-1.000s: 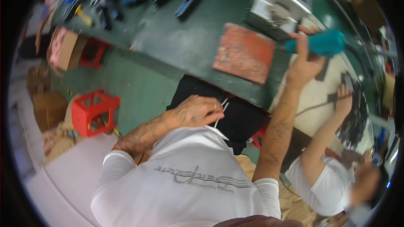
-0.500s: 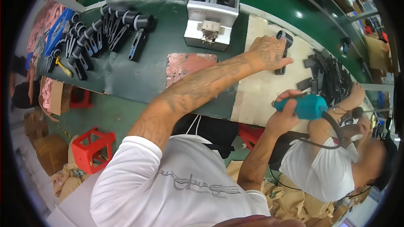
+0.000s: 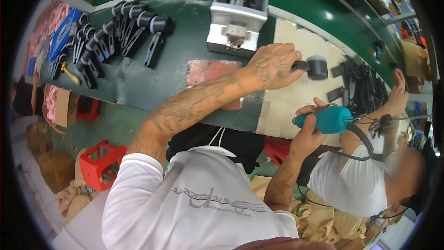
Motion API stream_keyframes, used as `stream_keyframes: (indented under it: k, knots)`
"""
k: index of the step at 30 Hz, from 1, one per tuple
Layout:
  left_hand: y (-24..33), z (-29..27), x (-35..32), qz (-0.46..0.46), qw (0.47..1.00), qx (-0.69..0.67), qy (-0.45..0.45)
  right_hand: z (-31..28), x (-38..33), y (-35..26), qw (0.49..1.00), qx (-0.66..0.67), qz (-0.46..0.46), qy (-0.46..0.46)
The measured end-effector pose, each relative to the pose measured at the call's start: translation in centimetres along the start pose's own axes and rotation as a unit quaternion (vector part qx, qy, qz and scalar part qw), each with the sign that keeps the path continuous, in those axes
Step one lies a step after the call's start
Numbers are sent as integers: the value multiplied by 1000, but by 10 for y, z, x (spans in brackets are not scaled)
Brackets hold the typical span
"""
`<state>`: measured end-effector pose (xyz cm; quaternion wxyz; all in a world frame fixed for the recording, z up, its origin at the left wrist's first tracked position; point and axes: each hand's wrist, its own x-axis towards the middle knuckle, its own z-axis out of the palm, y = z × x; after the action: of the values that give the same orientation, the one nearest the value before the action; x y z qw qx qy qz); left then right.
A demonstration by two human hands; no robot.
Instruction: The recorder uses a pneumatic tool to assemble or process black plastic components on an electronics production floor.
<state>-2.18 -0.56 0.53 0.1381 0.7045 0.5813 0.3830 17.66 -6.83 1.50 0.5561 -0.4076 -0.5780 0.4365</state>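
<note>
My left hand (image 3: 275,67) is closed around the handle of a black device with a round drum-shaped head (image 3: 317,68). The head points right, above the pale mat, and most of the handle is hidden in my fingers. My right hand (image 3: 309,132) grips a teal electric screwdriver (image 3: 327,120) with a dark cable, near the table's front edge. Its tip points left. On the right part of the mat lies a heap of black plastic parts (image 3: 363,85). Similar black devices (image 3: 125,25) with round heads stand in rows at the far left.
A silver machine (image 3: 237,16) stands at the back middle. Before it lies a worn reddish plate (image 3: 203,71). A blue tray (image 3: 62,34) and yellow-handled tool (image 3: 70,74) are at the left. A co-worker (image 3: 351,180) sits close on the right. A red stool (image 3: 99,164) stands on the floor.
My left hand has lifted the black device off the mat and drawn it left, turning its head to the right. My right hand still holds the electric screwdriver, nearly in place.
</note>
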Motion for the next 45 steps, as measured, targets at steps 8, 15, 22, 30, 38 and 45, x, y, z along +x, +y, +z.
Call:
stream_keyframes:
  k: [8,15,22,30,38,45]
  knots:
    - [-31,-77,-109,27,998,46,-33,37,2,-8,991,61,61,-100]
    - [-59,-92,-118,12,998,59,-34,100,32,-27,963,223,5,-151]
    - [-73,-82,-132,70,996,60,9,187,71,-13,970,170,-87,-149]
    - [-74,-77,-132,20,998,63,15,220,86,8,955,228,-85,-170]
    - [-76,-77,-132,-8,999,42,12,212,77,1,966,172,-41,-188]
    - [-73,-79,-132,5,999,36,21,174,62,-10,966,195,-19,-167]
